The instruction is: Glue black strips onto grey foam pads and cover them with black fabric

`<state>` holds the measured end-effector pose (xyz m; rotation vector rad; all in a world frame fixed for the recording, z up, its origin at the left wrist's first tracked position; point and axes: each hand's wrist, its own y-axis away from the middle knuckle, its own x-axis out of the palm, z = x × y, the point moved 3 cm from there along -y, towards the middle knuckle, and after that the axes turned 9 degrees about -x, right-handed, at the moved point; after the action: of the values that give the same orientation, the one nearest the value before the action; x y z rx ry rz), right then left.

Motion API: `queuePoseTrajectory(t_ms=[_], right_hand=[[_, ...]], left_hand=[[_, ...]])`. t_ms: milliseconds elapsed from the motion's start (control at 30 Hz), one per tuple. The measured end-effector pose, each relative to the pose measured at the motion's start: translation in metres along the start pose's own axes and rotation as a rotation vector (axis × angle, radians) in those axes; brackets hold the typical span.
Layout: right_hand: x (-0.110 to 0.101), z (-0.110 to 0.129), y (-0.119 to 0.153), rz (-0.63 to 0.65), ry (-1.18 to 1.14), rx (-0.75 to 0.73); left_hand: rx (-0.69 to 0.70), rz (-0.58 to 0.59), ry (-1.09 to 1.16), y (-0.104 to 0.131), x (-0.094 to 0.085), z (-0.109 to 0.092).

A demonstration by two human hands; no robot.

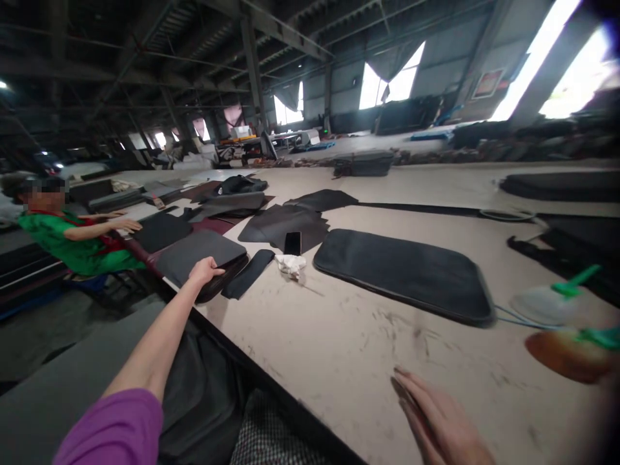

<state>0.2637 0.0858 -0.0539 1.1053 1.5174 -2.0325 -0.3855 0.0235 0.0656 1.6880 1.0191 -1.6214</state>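
Observation:
My left hand (207, 270) reaches across to a stack of dark flat leather-like pieces (203, 248) at the table's edge. Its fingers are curled closed on the stack's near right side, at the top piece. My right hand (438, 416) is low over the pale tabletop at the lower right, fingers stretched out, with nothing visible in it. Beside the stack lies a narrow black strip (249, 273). A large black rounded panel (402, 274) lies in the middle of the table.
A crumpled white wad (290, 265) and a phone (293, 243) lie mid-table. Two green-topped squeeze bottles, one clear (540, 303) and one brown (566, 355), are at right. More dark sheets (285, 223) lie beyond. A person in green (62, 236) sits at far left.

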Motion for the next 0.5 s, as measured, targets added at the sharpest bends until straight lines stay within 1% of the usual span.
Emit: queuePoseTrajectory(t_ms=[67,133,200,267,333,367,400,467,500], right_hand=[[0.006,0.003,0.002,-0.029,-0.008,0.018],[0.008,0.003,0.001,-0.062,-0.044,0.044],[0.006,0.002,0.000,-0.110,-0.085,0.091],[0.002,0.003,-0.002,-0.143,-0.118,0.123],[-0.002,0.005,-0.004,-0.160,-0.149,0.147],[-0.004,0.007,-0.005,-0.164,-0.169,0.163],[-0.005,0.008,-0.005,-0.168,-0.195,0.182],[-0.008,0.010,-0.007,-0.175,-0.267,0.247],[-0.010,0.012,-0.009,-0.171,-0.315,0.299]], left_hand=[[0.027,-0.015,-0.015,0.012,-0.012,-0.005],[0.060,-0.066,-0.041,0.025,-0.028,-0.015],[0.106,-0.135,-0.077,0.041,-0.050,-0.028],[0.164,-0.202,-0.110,0.061,-0.078,-0.043],[0.235,-0.299,-0.120,0.088,-0.113,-0.056],[0.279,-0.368,-0.104,0.105,-0.134,-0.061],[0.345,-0.475,-0.060,0.125,-0.156,-0.066],[0.489,-0.697,0.130,0.171,-0.201,-0.068],[0.541,-0.783,0.269,0.193,-0.222,-0.065]])
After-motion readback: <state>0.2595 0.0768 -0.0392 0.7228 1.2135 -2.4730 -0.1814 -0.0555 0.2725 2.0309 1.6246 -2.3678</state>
